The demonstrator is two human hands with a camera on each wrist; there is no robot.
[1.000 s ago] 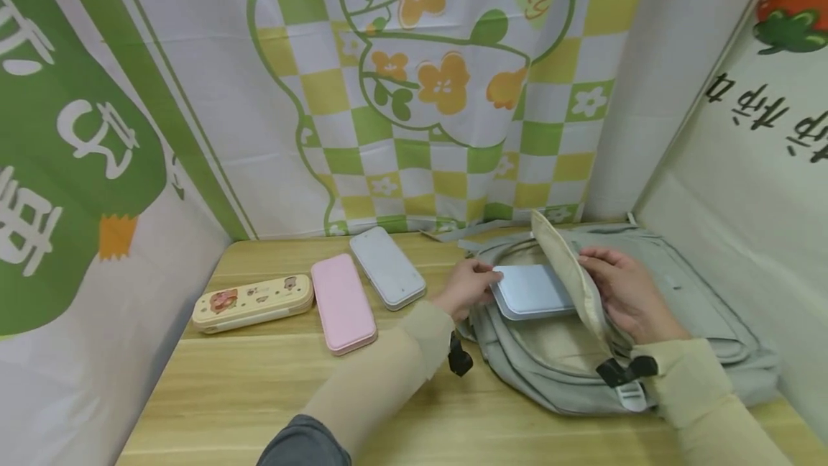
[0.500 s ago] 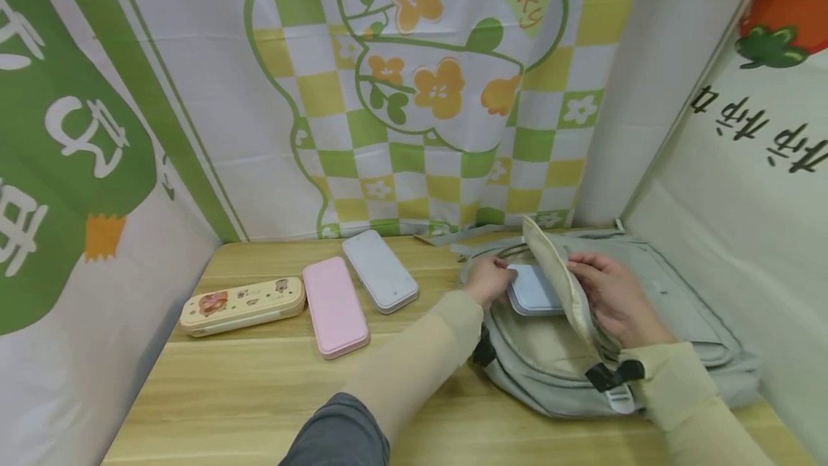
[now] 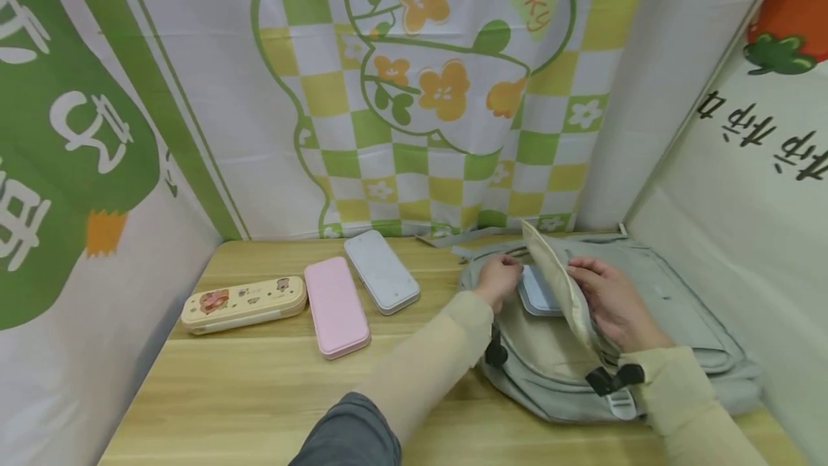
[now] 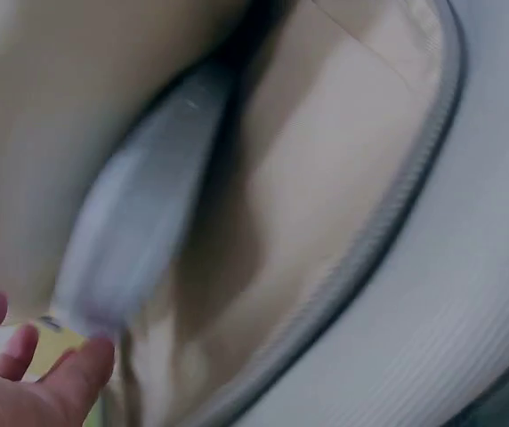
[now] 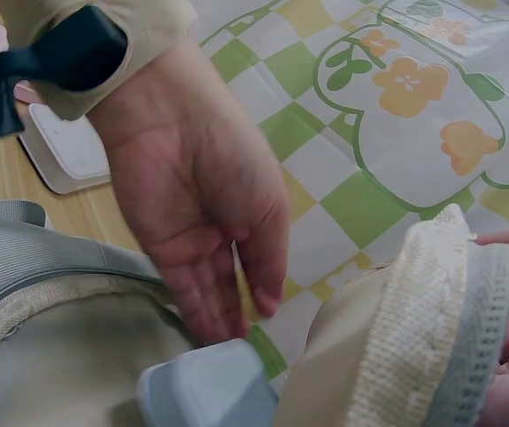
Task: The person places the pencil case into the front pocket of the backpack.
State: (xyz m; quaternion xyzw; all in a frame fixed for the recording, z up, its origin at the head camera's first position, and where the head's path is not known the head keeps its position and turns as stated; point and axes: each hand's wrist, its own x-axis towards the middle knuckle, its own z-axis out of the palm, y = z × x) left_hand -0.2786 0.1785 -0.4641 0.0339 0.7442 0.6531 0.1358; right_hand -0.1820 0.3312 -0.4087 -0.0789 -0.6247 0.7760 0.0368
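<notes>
A grey-green backpack (image 3: 686,308) lies on the table with its front pocket unzipped. My right hand (image 3: 614,304) pinches the edge of the pocket's beige-lined flap (image 3: 561,275) and holds it raised. A light blue pencil case (image 3: 537,295) is partly inside the pocket, its far end hidden behind the flap. My left hand (image 3: 499,280) is at the case's outer end. In the left wrist view, straight fingertips (image 4: 101,351) meet the end of the case (image 4: 139,213), with the thumb apart from it. The right wrist view also shows the left hand (image 5: 206,178) with fingers extended down to the case.
Left of the backpack, a grey-white case (image 3: 382,270), a pink case (image 3: 336,306) and a cream case with bear pictures (image 3: 244,304) lie on the wooden table (image 3: 259,394). Patterned cloth (image 3: 446,92) hangs behind the table and at both sides.
The blue case has slid rightward, deeper into the pocket, with my left hand following it. Its fingers have gone from pinching the end to pushing it. My right hand still holds the flap.
</notes>
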